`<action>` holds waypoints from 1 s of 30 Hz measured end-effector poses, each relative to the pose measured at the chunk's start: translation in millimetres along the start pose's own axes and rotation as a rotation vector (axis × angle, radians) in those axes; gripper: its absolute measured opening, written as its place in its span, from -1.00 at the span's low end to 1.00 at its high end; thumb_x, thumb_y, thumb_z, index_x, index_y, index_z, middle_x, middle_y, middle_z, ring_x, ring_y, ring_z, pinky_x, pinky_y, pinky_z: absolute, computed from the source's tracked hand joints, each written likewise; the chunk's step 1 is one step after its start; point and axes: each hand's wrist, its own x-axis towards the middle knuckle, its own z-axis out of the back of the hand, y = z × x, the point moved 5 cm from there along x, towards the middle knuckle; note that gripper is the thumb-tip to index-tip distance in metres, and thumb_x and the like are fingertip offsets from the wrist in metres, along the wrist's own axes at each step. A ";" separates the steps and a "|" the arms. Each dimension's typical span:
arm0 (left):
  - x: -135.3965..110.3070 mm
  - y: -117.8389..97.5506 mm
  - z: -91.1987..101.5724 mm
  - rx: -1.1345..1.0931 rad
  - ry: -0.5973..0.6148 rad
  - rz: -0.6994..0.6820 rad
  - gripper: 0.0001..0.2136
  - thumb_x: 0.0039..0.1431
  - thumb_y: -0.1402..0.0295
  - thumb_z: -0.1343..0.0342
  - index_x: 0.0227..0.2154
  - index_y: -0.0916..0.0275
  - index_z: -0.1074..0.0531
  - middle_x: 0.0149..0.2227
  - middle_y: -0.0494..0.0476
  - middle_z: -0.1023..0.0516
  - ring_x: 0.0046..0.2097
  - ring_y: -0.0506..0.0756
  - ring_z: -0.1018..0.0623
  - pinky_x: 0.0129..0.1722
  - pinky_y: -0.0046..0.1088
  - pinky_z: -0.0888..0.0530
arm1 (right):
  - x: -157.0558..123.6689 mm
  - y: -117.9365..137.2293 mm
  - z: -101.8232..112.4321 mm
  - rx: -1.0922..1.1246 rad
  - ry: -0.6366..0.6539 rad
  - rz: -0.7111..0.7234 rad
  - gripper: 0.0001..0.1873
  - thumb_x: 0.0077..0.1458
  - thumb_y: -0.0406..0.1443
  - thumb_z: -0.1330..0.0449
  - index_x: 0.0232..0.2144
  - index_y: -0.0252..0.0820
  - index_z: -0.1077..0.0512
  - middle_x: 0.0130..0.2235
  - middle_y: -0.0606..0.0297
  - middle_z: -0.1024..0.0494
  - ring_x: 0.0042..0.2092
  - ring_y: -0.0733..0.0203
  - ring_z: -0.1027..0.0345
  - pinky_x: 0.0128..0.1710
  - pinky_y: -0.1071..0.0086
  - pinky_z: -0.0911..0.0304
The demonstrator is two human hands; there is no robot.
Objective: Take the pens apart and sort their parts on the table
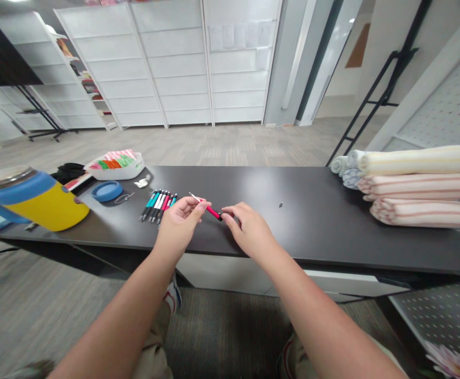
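Observation:
Above the dark tabletop, a red pen slants between my two hands, with a thin white stick like a refill pointing out at its upper left end. My left hand is closed, pinching the pen near that end between thumb and fingers. At the lower right, the fingertips of my right hand close around the pen's black end. Beside my left hand lies a row of several pens in teal, white and red, partly hidden by that hand. A tiny dark piece rests to the right of my right hand.
On the left of the desk are a yellow and blue mug, a blue lid, white earphones and a white basket of colourful packets. Rolled striped cloths are stacked at the right end.

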 end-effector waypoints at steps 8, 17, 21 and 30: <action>5.5 2.8 20.8 -0.064 -0.066 0.006 -0.62 0.24 0.12 -0.30 -0.01 0.27 -0.54 -0.20 0.22 -0.68 -0.31 0.03 -0.56 -0.34 -0.50 -0.42 | 10.2 -0.6 -27.6 -0.399 0.126 -0.047 -0.65 0.45 -0.23 -0.05 0.10 -0.02 -0.57 -0.04 0.14 -0.53 -0.17 0.14 -0.49 -0.20 0.31 -0.35; 2.7 2.1 6.1 -0.601 -0.032 0.223 -0.83 0.23 0.35 -0.21 -0.14 0.25 -0.48 -0.34 0.05 -0.48 -0.30 0.02 -0.52 -0.27 -0.45 -0.47 | 13.2 -2.5 -28.3 -0.482 0.158 0.018 -0.82 0.39 -0.29 -0.17 -0.22 -0.12 -0.58 -0.16 0.13 -0.51 -0.28 0.14 -0.46 -0.30 0.30 -0.31; 2.3 0.9 1.7 -0.770 -0.019 0.302 -0.92 0.30 0.34 -0.11 -0.24 0.25 -0.43 -0.44 -0.04 -0.28 -0.46 -0.04 -0.34 -0.43 -0.50 -0.36 | 8.8 1.3 -24.5 -0.528 0.163 0.047 -0.88 0.36 -0.37 -0.18 -0.24 -0.19 -0.52 -0.17 0.06 -0.51 -0.24 0.08 -0.47 -0.23 0.25 -0.33; -2.3 -5.6 -5.0 -0.720 0.018 0.201 -0.78 0.38 0.15 -0.15 -0.29 0.18 -0.38 -0.50 -0.10 -0.16 -0.53 -0.06 -0.19 -0.52 -0.56 -0.23 | -6.6 -8.0 -13.8 -0.247 0.106 0.029 -0.86 0.37 -0.39 -0.13 -0.14 -0.18 -0.49 -0.17 0.15 -0.59 -0.14 0.08 -0.48 -0.11 0.25 -0.35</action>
